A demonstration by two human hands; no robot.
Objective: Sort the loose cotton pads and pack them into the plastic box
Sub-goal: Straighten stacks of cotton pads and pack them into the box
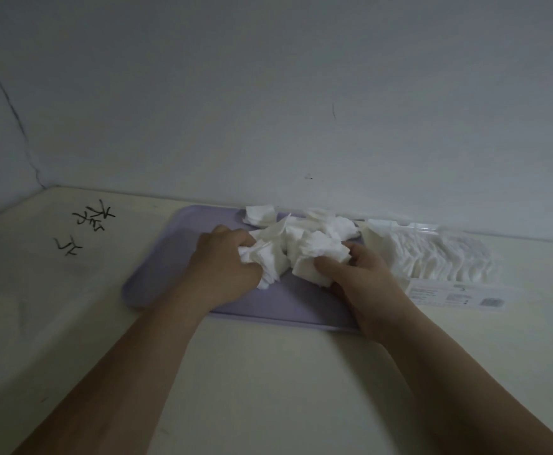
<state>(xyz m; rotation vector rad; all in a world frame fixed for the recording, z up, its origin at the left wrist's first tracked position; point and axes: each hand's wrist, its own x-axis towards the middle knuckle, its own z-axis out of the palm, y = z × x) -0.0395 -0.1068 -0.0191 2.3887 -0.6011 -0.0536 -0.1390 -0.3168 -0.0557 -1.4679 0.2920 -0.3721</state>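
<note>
A heap of loose white cotton pads [304, 239] lies on a lilac tray [167, 267] near the wall. My left hand [226, 264] is closed on a bunch of pads at the heap's left side. At the heap's right side, my right hand [363, 274] grips another bunch. Just right of the tray stands a clear plastic box [432, 257] holding a row of stacked white pads, with a printed label on its front.
The cream table [268, 372] meets a pale wall right behind the tray and box. Black handwritten marks [84, 224] are on the tabletop at the left. The table's left side ends at a corner of the wall.
</note>
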